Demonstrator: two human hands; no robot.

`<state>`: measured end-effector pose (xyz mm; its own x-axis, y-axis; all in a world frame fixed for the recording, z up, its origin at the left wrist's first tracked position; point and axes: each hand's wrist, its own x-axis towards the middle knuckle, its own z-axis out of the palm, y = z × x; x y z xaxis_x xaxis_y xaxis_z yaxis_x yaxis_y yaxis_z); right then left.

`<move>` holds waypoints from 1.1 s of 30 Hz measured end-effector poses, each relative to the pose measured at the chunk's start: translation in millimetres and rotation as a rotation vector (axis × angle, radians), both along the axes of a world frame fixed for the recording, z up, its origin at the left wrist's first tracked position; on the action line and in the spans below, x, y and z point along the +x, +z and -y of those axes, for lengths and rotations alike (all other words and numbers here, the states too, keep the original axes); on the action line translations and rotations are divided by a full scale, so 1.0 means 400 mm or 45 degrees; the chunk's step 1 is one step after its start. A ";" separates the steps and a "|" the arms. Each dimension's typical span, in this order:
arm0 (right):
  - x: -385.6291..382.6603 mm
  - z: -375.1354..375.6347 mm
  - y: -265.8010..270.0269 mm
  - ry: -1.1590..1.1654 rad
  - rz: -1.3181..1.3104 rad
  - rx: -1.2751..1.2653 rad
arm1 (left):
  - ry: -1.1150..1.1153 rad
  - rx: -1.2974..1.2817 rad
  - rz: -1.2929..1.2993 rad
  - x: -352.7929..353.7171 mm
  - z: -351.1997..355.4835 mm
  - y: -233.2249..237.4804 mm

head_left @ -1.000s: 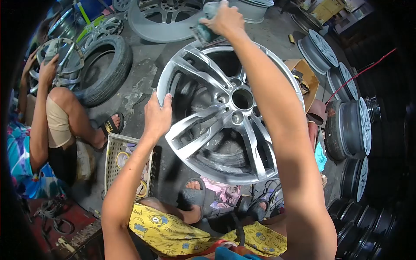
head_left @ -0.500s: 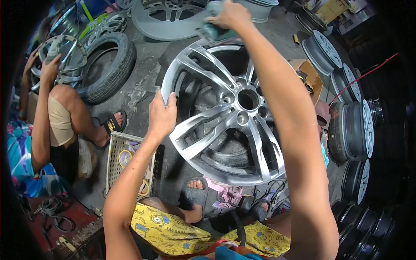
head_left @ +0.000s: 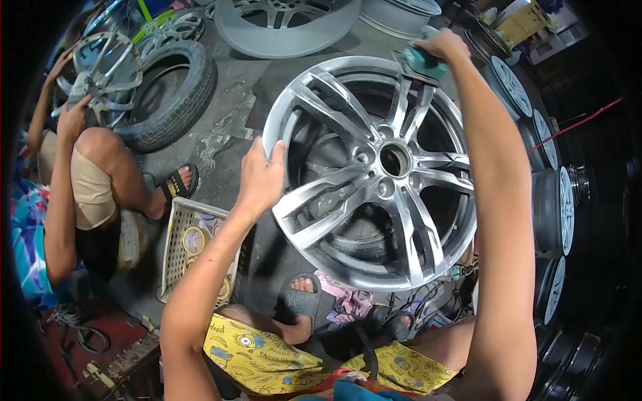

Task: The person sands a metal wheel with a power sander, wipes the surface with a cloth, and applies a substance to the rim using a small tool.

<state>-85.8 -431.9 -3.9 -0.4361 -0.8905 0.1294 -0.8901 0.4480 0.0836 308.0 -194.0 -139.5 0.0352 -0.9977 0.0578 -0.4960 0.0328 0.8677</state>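
Observation:
A silver multi-spoke alloy wheel rim (head_left: pixel 328 113) lies face up before me, with dark rubber, apparently a tyre, visible through its spokes. My left hand (head_left: pixel 262 172) is closed on its outer lip at the left, thumb on top. At the far right edge of the rim, my right hand (head_left: pixel 447 45) grips a teal palm sander (head_left: pixel 424 63). The sander's flat pad sits over the outer lip near the upper spoke ends; exact contact is hard to see.
On the left, another person's hands hold a spoked rim (head_left: pixel 107 73) beside a loose tyre (head_left: pixel 175 100). A basket (head_left: pixel 175 257) with tape rolls stands near my left forearm. More rims (head_left: pixel 287 43) lie beyond, and others (head_left: pixel 565 210) line the right. Cables and pink cloth (head_left: pixel 344 301) lie by my feet.
My right hand has moved the sander rightward and slightly down along the rim's far edge. The left hand keeps its grip. My view has shifted slightly.

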 end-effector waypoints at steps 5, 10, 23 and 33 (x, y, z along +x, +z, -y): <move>0.024 0.001 0.001 0.178 0.062 -0.037 | 0.020 -0.097 -0.040 -0.004 0.007 -0.027; 0.299 0.042 -0.033 0.736 -0.026 -0.168 | 0.002 -0.041 0.038 0.004 0.013 -0.028; 0.536 -0.120 -0.011 0.921 0.077 -0.218 | -0.015 0.150 0.053 0.010 0.003 -0.048; 0.613 -0.314 -0.034 1.446 0.263 -0.334 | -0.495 0.687 -0.003 0.076 -0.043 0.010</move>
